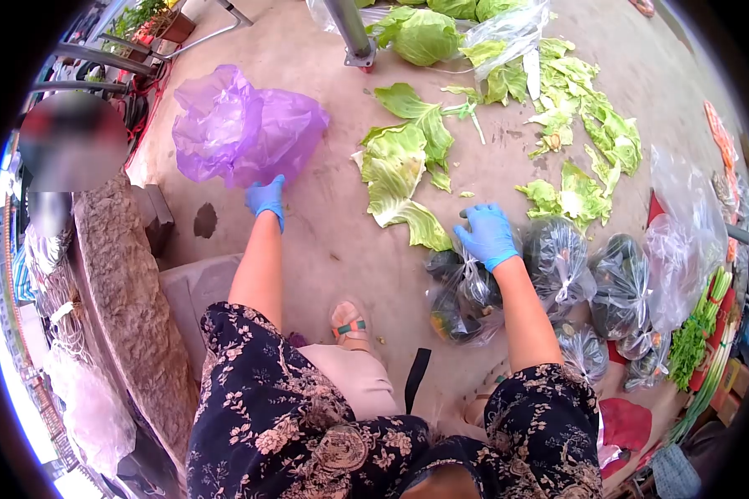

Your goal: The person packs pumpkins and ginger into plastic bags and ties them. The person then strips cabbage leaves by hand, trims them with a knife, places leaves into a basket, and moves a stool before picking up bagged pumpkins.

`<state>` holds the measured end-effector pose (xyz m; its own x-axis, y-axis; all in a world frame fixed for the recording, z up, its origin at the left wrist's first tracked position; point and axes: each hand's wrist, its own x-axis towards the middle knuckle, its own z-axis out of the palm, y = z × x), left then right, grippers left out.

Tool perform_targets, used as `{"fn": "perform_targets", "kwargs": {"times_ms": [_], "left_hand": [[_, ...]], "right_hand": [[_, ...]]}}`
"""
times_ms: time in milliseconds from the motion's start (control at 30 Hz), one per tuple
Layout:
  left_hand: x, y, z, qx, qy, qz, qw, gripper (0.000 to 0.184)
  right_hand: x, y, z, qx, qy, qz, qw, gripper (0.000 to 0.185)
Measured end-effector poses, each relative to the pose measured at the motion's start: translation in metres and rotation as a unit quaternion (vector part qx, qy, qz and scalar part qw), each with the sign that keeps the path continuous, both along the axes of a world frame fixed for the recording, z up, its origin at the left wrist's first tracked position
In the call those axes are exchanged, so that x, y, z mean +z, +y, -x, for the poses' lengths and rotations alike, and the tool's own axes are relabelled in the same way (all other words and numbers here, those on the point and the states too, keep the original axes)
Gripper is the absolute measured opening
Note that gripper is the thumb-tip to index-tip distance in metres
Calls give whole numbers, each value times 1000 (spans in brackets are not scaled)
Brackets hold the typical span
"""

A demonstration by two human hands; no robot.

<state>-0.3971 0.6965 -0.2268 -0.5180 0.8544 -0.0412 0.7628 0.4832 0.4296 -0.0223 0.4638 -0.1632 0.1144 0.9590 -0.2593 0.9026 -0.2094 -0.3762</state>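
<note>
My left hand [266,201], in a blue glove, is closed on the lower edge of a thin purple plastic bag [258,125]. The bag is puffed out above the ground. My right hand [488,235], also gloved in blue, has its fingers apart and slightly curled. It is just above the gathered top of a clear plastic bag [466,303] of dark green produce; whether it touches the plastic I cannot tell. Loose cabbage leaves [394,170] lie on the ground between my hands, and more torn leaves [582,195] lie beyond the right one.
Whole cabbages [424,37] sit at the back by a metal post [349,33]. More bagged dark produce [555,258] stands at the right, near leafy green stalks [695,337]. A rough stone block [133,308] runs along the left. Below me is my sandalled foot [347,320].
</note>
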Motion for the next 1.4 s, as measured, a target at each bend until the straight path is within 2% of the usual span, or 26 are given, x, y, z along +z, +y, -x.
{"fn": "perform_targets", "kwargs": {"times_ms": [33,100,133,167,233,300,367,400,433,533,567,633,667,733,767,833,867,933,967,1067,1100,1200,1233,1300,1367,1400], "left_hand": [[-15,3,15,43,63,-19,997,49],[-44,7,45,-43,-137,54,988,56],[-46,2,42,-83,-238,93,963,59],[-55,-3,30,-129,-246,106,955,62],[-33,-17,-30,-222,-259,125,932,68],[-19,-17,-83,-308,-183,150,922,78],[-11,-15,-129,-376,-109,111,913,97],[-22,-10,-143,-404,-58,93,908,105],[-29,-5,-156,-431,-6,73,899,114],[-36,0,-185,-508,32,119,853,121],[-34,-2,-191,-499,14,140,855,115],[-28,-9,-197,-480,-21,179,859,104],[-26,-8,-198,-480,-47,238,843,92],[-26,-5,-191,-474,-96,356,800,70],[-33,-5,-183,-456,-128,378,796,60],[-44,-9,-166,-417,-190,420,783,42],[-43,-13,-160,-432,-212,400,780,41],[-21,-30,-146,-461,-254,356,772,39],[-25,-39,-139,-431,-355,364,746,43],[11,-63,-146,-403,-490,339,695,48],[29,-69,-151,-396,-516,353,673,57],[66,-80,-171,-406,-631,379,541,64],[75,-82,-176,-448,-614,378,529,74],[84,-97,-190,-491,-549,329,591,74],[73,-104,-190,-501,-450,317,667,70],[77,-108,-194,-500,-432,270,700,60]], "right_hand": [[-4,3,1,4,2,-3,1000,31],[-14,7,3,9,1,0,1000,32],[-16,10,5,1,20,-10,1000,32],[-19,15,10,-6,39,-21,999,32],[-22,30,20,-23,78,-35,996,33],[-24,39,31,-41,120,-30,992,36],[-18,47,36,25,26,95,995,40],[-13,53,41,60,-18,154,986,42],[-7,56,49,70,-49,195,977,51],[-40,48,79,67,-149,158,974,47],[-61,45,87,66,-188,133,971,40],[-81,43,94,8,-129,161,978,31],[-89,44,94,-21,-99,173,980,28],[-76,44,89,-2,-45,167,985,21],[-67,43,85,9,-18,166,986,18],[-40,42,75,40,-36,97,994,12],[-28,43,69,56,-46,59,996,10],[-7,44,56,52,-35,-101,993,10],[-2,42,52,48,-29,-180,982,11],[-2,50,50,33,37,-233,971,18],[-11,49,54,-17,114,-245,963,27],[0,49,63,-136,139,-69,979,31],[-2,47,63,-161,160,-76,971,33],[-7,41,62,-205,205,-92,953,37],[5,37,41,-168,360,-27,917,42],[18,35,30,-147,435,7,888,45]]}}
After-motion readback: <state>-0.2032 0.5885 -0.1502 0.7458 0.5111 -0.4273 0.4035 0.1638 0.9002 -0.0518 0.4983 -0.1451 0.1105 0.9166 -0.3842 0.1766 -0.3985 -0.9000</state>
